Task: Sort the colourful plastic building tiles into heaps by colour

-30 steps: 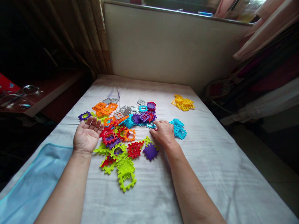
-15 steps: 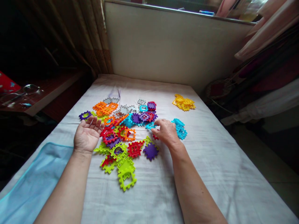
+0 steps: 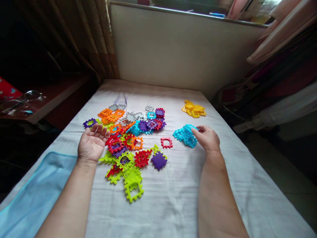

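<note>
My left hand [image 3: 92,142] rests palm up at the left edge of a mixed pile of plastic tiles, its fingers loosely curled and nothing in it. Over at the right, my right hand [image 3: 206,136] pinches the edge of a blue tile at the blue tile heap [image 3: 186,136]. Between that heap and the mixed pile lies a pink-red frame tile [image 3: 166,142]. The pile holds orange tiles [image 3: 111,115], green tiles [image 3: 133,177], a red window tile [image 3: 142,158] and a purple tile [image 3: 159,160].
Yellow tiles [image 3: 193,109] form a separate heap at the back right of the white sheet [image 3: 173,201]. A light blue cloth [image 3: 44,185] covers the front left corner. Behind stands a pale board [image 3: 183,49], with a brown curtain [image 3: 99,39] on the left.
My right hand has moved right, from the pile's edge to the blue heap, with a blue tile. The pink-red frame tile is now uncovered. My left hand stays put.
</note>
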### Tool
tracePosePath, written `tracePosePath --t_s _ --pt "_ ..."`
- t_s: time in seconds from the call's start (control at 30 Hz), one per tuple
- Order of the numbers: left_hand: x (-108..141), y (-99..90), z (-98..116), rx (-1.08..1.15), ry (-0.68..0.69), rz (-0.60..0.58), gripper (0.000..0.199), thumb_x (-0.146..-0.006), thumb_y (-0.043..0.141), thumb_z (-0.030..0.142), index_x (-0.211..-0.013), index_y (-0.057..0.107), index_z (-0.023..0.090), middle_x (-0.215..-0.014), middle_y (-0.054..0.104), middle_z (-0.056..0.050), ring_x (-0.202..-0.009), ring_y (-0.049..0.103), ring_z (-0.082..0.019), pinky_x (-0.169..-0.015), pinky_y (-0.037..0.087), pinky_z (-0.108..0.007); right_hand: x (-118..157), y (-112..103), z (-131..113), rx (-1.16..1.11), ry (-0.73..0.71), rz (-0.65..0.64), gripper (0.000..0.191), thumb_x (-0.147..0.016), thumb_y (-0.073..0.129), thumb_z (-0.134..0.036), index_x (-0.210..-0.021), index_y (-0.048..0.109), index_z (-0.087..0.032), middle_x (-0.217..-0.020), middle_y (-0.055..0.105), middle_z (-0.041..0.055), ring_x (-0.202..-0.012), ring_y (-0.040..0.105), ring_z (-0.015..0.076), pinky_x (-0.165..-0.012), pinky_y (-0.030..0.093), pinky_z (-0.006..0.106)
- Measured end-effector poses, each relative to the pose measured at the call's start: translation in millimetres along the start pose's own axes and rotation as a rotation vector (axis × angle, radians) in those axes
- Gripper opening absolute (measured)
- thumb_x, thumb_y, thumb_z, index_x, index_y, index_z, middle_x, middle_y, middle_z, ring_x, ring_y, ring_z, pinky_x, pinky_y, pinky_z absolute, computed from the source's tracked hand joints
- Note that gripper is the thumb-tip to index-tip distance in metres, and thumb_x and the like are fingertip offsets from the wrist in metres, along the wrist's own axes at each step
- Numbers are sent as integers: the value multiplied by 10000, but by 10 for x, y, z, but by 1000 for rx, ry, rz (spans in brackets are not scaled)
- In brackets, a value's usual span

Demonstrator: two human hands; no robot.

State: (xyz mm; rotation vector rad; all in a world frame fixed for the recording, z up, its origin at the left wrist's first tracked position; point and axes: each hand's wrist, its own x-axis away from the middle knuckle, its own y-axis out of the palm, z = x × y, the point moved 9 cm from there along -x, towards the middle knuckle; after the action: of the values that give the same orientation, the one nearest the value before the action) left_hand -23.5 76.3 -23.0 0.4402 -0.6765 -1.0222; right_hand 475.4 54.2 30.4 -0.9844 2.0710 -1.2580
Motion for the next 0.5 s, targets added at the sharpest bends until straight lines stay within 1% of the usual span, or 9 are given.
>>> tracePosePath --t_s 0.1,0.23,0.33,0.37,0.43,0.5 --pt "0 0 4 -5 12 -8 150 -871 562 331 -847 672 230 -848 738 -25 -819 705 -168 -808 595 -348 -32 102 109 50 20 -27 376 -779 583 -480 -1027 726 -237 -973 747 66 -926 675 264 -810 499 371" --pt "8 7 -1 1 4 1 189 -895 523 324 -837 671 221 -843 737 -32 -810 704 -162 -794 595 -330 -23 190 116 98 30 -99 360 -810 565 -459 -1045 725 -238 -1001 749 78 -972 679 275 -827 504 385" --pt "21 17 0 15 -5 11 202 -906 506 312 -832 670 219 -830 738 -35 -809 704 -161 -787 593 -323 1 198 98 135 46 -156 370 -829 556 -446 -1092 720 -242 -1067 737 88 -1014 674 286 -850 503 407" --pt "25 20 0 20 -7 15 209 -909 499 310 -831 670 219 -824 738 -36 -811 705 -161 -791 592 -325 15 178 79 147 47 -155 380 -835 553 -447 -1111 716 -244 -1094 728 93 -1036 666 294 -862 501 420" --pt "30 19 -1 22 -11 23 233 -918 476 307 -830 672 217 -818 736 -35 -811 706 -159 -795 589 -323 62 113 -18 164 23 -108 401 -850 540 -450 -1149 708 -240 -1147 703 115 -1082 642 314 -892 490 453" --pt "27 18 -2 17 -13 21 239 -916 474 308 -835 677 212 -825 735 -33 -807 705 -154 -791 588 -317 151 65 -230 157 -59 -35 406 -872 524 -433 -1179 697 -229 -1192 671 138 -1121 613 325 -928 473 471"
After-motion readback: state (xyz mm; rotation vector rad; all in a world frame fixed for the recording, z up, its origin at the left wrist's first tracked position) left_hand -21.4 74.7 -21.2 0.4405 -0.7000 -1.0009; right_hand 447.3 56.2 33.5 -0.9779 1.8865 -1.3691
